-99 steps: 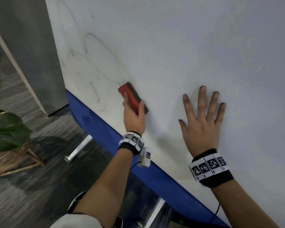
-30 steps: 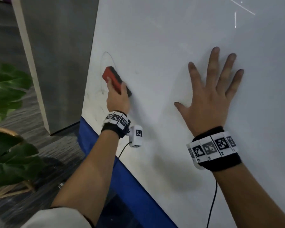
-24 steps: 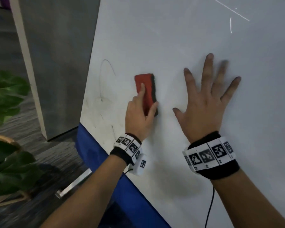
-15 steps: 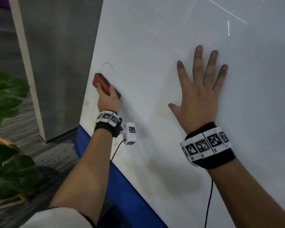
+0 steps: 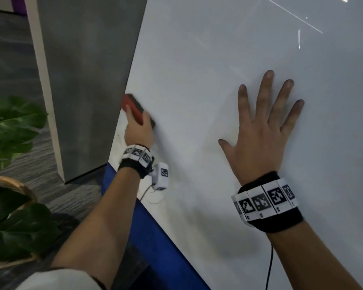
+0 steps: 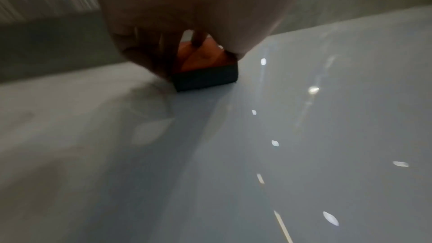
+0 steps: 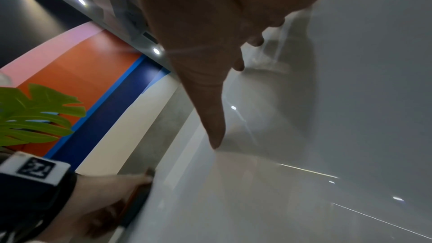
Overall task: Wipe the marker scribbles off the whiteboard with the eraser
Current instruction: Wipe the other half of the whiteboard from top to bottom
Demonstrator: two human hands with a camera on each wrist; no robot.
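Note:
My left hand point(image 5: 137, 130) grips a red eraser point(image 5: 134, 109) with a dark felt base and presses it flat against the whiteboard point(image 5: 197, 70) at the board's left edge. The left wrist view shows the eraser point(image 6: 205, 73) felt-side down on the board, my fingers wrapped over its red back. My right hand point(image 5: 262, 130) lies flat on the board to the right, fingers straight and spread. A few faint dark smudges point(image 5: 118, 137) sit by the board's left edge below the eraser. Around the hands the board looks white, with ceiling light reflections.
A blue band point(image 5: 155, 237) runs under the board's lower edge. A grey pillar point(image 5: 84, 76) stands just left of the board. A leafy plant point(image 5: 11, 130) in a wicker basket point(image 5: 15, 185) sits on the dark floor at the left. Cables hang from both wrists.
My left hand has swept the eraser back and forth, right then left, and now it is at the board's left edge. The scribble arc seen earlier is gone. My right hand stayed flat.

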